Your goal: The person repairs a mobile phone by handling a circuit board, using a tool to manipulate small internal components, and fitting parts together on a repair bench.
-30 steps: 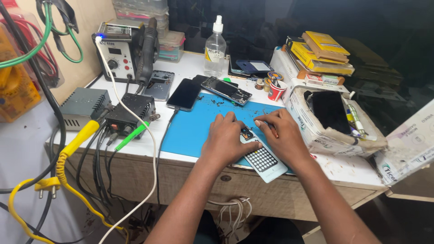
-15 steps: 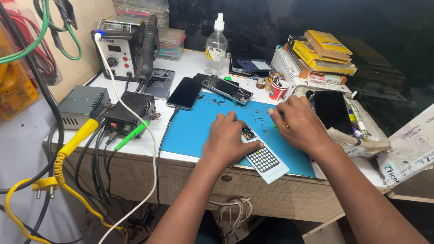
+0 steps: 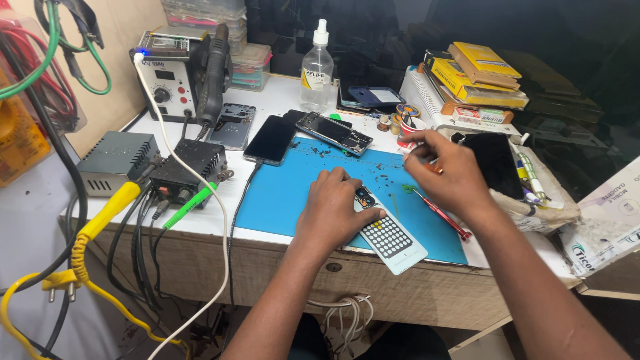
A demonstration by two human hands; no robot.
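Note:
My left hand [image 3: 337,210] rests flat on the blue work mat [image 3: 280,197], its fingers pressing a small dark part [image 3: 364,197] at the top of a white card with a dot grid [image 3: 393,238]. My right hand [image 3: 443,170] is raised over the mat's far right side, near a small round pot [image 3: 408,125], fingers pinched on something thin that I cannot make out. A red-handled screwdriver [image 3: 443,217] lies on the mat under it. An opened phone [image 3: 334,133] and a black phone [image 3: 270,139] lie at the mat's far edge.
A rework station [image 3: 168,77] with hot-air handle, two power boxes [image 3: 120,162] and hanging cables crowd the left. A clear spray bottle [image 3: 316,67] stands at the back. Stacked yellow boxes [image 3: 477,77] and a cluttered bag [image 3: 527,193] fill the right.
My right hand has left the small part, moving right and away toward the pot at the back. My left hand has stayed on the part and card.

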